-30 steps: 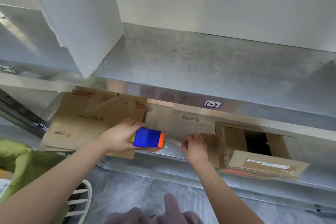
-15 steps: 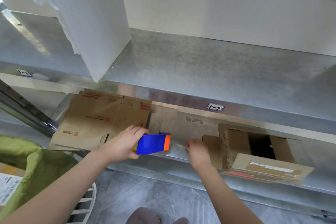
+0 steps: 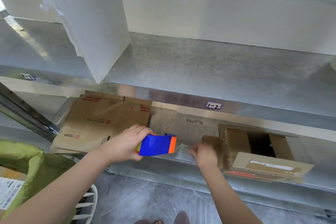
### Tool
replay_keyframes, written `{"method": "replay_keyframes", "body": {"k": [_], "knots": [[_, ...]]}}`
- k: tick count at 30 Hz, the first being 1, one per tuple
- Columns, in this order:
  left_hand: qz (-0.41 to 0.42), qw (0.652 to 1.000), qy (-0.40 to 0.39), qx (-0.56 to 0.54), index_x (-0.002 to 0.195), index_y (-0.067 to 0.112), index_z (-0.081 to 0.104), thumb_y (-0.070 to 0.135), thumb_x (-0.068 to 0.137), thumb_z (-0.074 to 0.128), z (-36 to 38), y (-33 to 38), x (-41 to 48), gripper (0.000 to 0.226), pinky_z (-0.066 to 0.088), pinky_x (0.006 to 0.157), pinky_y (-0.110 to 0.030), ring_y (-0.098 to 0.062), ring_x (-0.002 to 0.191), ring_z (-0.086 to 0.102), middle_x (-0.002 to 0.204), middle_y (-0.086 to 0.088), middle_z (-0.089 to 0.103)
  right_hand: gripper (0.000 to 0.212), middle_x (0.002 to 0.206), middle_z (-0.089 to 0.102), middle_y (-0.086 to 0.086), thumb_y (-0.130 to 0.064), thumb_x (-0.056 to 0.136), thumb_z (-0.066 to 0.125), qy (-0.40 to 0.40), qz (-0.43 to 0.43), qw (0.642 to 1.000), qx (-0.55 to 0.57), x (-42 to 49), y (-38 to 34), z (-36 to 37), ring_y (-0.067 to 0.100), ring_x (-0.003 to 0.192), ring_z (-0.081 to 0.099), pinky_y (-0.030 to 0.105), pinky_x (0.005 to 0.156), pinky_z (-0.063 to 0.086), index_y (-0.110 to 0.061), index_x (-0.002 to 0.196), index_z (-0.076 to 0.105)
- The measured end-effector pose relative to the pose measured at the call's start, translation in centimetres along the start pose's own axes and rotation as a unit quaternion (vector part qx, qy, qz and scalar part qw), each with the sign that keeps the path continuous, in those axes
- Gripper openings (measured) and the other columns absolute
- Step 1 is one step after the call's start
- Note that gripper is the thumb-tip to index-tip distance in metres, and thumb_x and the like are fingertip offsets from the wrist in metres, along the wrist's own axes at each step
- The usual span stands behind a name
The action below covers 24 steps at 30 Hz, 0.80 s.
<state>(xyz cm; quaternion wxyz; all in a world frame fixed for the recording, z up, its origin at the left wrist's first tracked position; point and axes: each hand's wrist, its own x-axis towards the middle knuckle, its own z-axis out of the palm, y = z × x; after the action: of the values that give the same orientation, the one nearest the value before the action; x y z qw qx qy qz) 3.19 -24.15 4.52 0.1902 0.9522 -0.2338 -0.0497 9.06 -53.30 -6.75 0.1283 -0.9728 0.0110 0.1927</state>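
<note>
Blue-orange tape dispenser (image 3: 156, 144) gripped in left hand (image 3: 125, 146), over front edge of lower shelf (image 3: 172, 122). Right hand (image 3: 205, 154), at dispenser's 3 o'clock, pinches end of clear tape (image 3: 181, 148) stretched between the hands. Flattened cardboard (image 3: 101, 120) at 10 o'clock; open cardboard box (image 3: 236, 143) at 3. Galvanised upper shelf (image 3: 200, 71) at 12.

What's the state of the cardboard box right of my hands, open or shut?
Open: the cardboard box has its top flaps apart, showing a dark gap inside.
</note>
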Motion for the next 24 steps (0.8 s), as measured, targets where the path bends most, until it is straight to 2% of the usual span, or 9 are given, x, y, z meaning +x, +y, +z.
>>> {"method": "replay_keyframes", "body": {"k": [2, 5, 9, 11, 13, 15, 19, 22, 24], "knots": [[0.004, 1.000, 0.007, 0.003, 0.122, 0.022, 0.048, 0.026, 0.066, 0.073, -0.3, -0.1, 0.0, 0.062, 0.036, 0.090, -0.020, -0.006, 0.104, 0.039, 0.114, 0.009, 0.050, 0.016, 0.089, 0.056, 0.001, -0.036, 0.096, 0.055, 0.005, -0.009, 1.000, 0.016, -0.4, -0.2, 0.0, 0.025, 0.102, 0.056, 0.031, 0.081, 0.048, -0.022, 0.090, 0.062], [-0.010, 1.000, 0.014, -0.011, 0.121, 0.020, 0.048, 0.029, 0.064, 0.074, -0.7, -0.6, -0.6, 0.064, 0.032, 0.091, -0.014, -0.004, 0.105, 0.039, 0.115, 0.009, 0.050, 0.010, 0.088, 0.060, 0.001, -0.032, 0.096, 0.053, 0.034, -0.019, 0.998, 0.042, -2.0, -0.6, 0.2, 0.024, 0.096, 0.059, 0.033, 0.078, 0.052, -0.024, 0.089, 0.054], [-0.056, 0.995, 0.065, -0.054, 0.119, 0.032, 0.043, 0.026, 0.066, 0.080, -2.1, -2.0, -1.7, 0.065, 0.031, 0.088, -0.008, -0.011, 0.099, 0.047, 0.110, 0.007, 0.054, 0.020, 0.086, 0.065, 0.002, -0.035, 0.101, 0.046, 0.118, -0.026, 0.988, 0.094, -4.9, -0.6, -1.7, 0.024, 0.077, 0.063, 0.032, 0.063, 0.047, -0.016, 0.107, 0.051], [-0.073, 0.992, 0.081, -0.063, 0.122, 0.038, 0.038, 0.031, 0.068, 0.079, -3.2, -2.3, -1.8, 0.068, 0.031, 0.087, -0.007, -0.011, 0.099, 0.049, 0.111, 0.009, 0.054, 0.022, 0.090, 0.069, 0.003, -0.033, 0.100, 0.050, 0.139, -0.056, 0.983, 0.107, -6.0, -1.1, -3.7, 0.027, 0.080, 0.066, 0.032, 0.063, 0.045, -0.013, 0.109, 0.054], [-0.056, 0.993, 0.087, -0.053, 0.129, 0.034, 0.039, 0.036, 0.069, 0.074, -3.8, -1.7, -1.5, 0.070, 0.030, 0.089, -0.005, -0.008, 0.100, 0.048, 0.116, 0.011, 0.054, 0.022, 0.099, 0.073, 0.000, -0.031, 0.096, 0.057, 0.150, -0.069, 0.978, 0.125, -7.2, -1.3, -6.0, 0.027, 0.092, 0.068, 0.032, 0.071, 0.047, -0.015, 0.110, 0.059], [-0.037, 0.994, 0.089, -0.058, 0.132, 0.036, 0.036, 0.035, 0.069, 0.072, -3.8, -0.4, -1.2, 0.073, 0.028, 0.092, -0.003, -0.004, 0.101, 0.046, 0.117, 0.015, 0.051, 0.024, 0.096, 0.074, -0.003, -0.033, 0.091, 0.064, 0.157, -0.054, 0.977, 0.130, -8.8, -0.5, -8.3, 0.024, 0.094, 0.068, 0.030, 0.073, 0.047, -0.020, 0.111, 0.061], [-0.011, 0.989, 0.111, -0.093, 0.133, 0.034, 0.037, 0.039, 0.067, 0.072, -3.1, 2.6, -0.8, 0.075, 0.031, 0.094, -0.008, -0.003, 0.107, 0.047, 0.122, 0.012, 0.053, 0.023, 0.075, 0.067, -0.011, -0.038, 0.083, 0.075, 0.188, -0.004, 0.969, 0.162, -12.0, 3.9, -12.2, 0.016, 0.078, 0.067, 0.031, 0.067, 0.053, -0.022, 0.097, 0.067], [0.015, 0.986, 0.121, -0.115, 0.132, 0.030, 0.041, 0.036, 0.067, 0.077, -3.0, 6.0, 0.4, 0.074, 0.030, 0.092, -0.003, 0.007, 0.105, 0.046, 0.119, 0.016, 0.052, 0.020, 0.074, 0.065, -0.013, -0.041, 0.083, 0.073, 0.193, 0.040, 0.963, 0.185, -13.7, 7.6, -14.4, 0.000, 0.070, 0.057, 0.018, 0.056, 0.042, -0.023, 0.091, 0.067], [0.032, 0.985, 0.113, -0.123, 0.131, 0.035, 0.038, 0.024, 0.068, 0.082, -2.8, 8.4, 1.4, 0.078, 0.029, 0.093, -0.002, 0.013, 0.109, 0.043, 0.121, 0.025, 0.048, 0.021, 0.073, 0.064, -0.014, -0.043, 0.083, 0.073, 0.195, 0.063, 0.961, 0.186, -14.7, 10.1, -15.3, 0.000, 0.070, 0.056, 0.020, 0.055, 0.040, -0.025, 0.088, 0.065]]}}
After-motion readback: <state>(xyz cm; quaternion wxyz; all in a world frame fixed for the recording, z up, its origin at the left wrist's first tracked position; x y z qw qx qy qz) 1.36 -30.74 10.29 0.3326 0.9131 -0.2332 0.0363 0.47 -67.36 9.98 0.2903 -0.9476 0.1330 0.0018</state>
